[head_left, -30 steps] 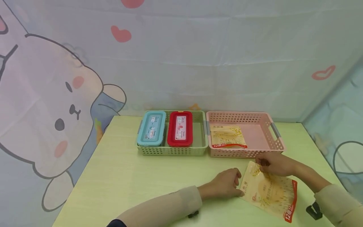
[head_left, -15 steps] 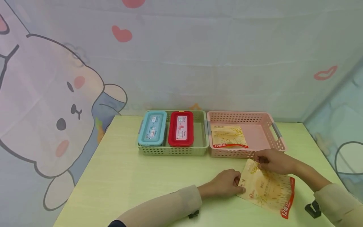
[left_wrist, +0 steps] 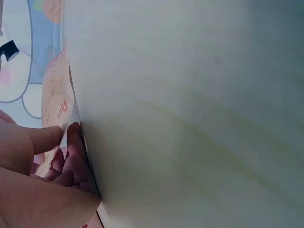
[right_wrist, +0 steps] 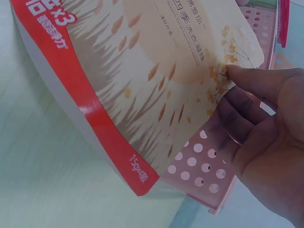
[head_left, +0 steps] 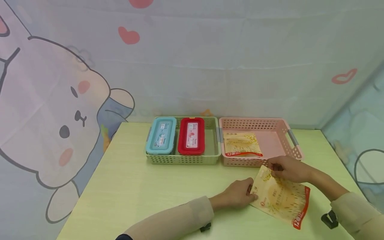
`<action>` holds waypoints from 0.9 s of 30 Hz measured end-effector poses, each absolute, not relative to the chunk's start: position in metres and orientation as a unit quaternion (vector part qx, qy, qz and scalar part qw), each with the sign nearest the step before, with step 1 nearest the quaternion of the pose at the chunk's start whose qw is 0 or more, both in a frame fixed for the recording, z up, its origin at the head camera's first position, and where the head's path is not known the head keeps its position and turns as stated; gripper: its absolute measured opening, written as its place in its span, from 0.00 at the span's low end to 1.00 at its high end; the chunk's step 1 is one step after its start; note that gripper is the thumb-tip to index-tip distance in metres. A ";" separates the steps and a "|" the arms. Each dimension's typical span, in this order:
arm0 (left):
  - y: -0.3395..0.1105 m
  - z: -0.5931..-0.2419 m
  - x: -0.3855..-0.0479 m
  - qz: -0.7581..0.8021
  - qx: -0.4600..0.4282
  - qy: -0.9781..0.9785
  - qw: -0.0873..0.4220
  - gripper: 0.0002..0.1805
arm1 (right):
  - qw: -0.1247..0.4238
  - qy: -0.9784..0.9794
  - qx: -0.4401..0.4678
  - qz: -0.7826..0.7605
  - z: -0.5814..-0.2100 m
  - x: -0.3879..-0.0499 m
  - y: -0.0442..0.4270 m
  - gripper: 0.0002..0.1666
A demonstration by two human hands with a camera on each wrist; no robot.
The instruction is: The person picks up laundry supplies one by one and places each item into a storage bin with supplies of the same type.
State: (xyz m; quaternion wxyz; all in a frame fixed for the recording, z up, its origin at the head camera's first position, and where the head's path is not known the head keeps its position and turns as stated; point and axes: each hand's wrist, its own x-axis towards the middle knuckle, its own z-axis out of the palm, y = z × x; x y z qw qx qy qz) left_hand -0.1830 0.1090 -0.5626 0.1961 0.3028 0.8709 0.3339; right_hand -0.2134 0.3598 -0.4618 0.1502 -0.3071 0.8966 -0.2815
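Observation:
A yellow laundry capsule pouch (head_left: 280, 196) with a red bottom band slants above the table in the head view, its printed face up. My right hand (head_left: 289, 169) pinches its far edge between thumb and fingers; the right wrist view shows the thumb (right_wrist: 251, 78) on the printed face. My left hand (head_left: 237, 194) pinches the pouch's left corner, low by the table. In the left wrist view the thumb (left_wrist: 45, 138) lies on one side of the pouch (left_wrist: 59, 95) and fingers on the other. Part of the pouch's top edge is hidden by the right hand.
Beyond the right hand stands a pink basket (head_left: 261, 162) with a similar yellow pouch (head_left: 242, 144) inside. Left of it, a green basket (head_left: 183, 160) holds a light blue lidded box (head_left: 161, 136) and a red lidded box (head_left: 191, 136). A printed cloth (head_left: 192, 66) hangs behind the table.
The pouch has shifted slightly left and away from me, its red end rising a little in the head view. My right hand has moved slightly forward; the left hand now pinches the corner.

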 end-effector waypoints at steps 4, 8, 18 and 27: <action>0.114 -0.579 -0.187 0.330 0.293 0.878 0.188 0.11 | 0.151 0.890 -0.321 -0.286 -0.458 -0.213 0.359 0.11; 0.110 -0.563 -0.181 0.337 0.280 0.877 0.200 0.08 | 0.160 0.884 -0.329 -0.290 -0.455 -0.214 0.358 0.11; 0.097 -0.520 -0.169 0.369 0.255 0.865 0.225 0.07 | 0.187 0.883 -0.322 -0.285 -0.446 -0.217 0.361 0.08; 0.088 -0.523 -0.177 0.425 0.230 0.848 0.217 0.06 | 0.214 0.877 -0.282 -0.325 -0.444 -0.213 0.365 0.06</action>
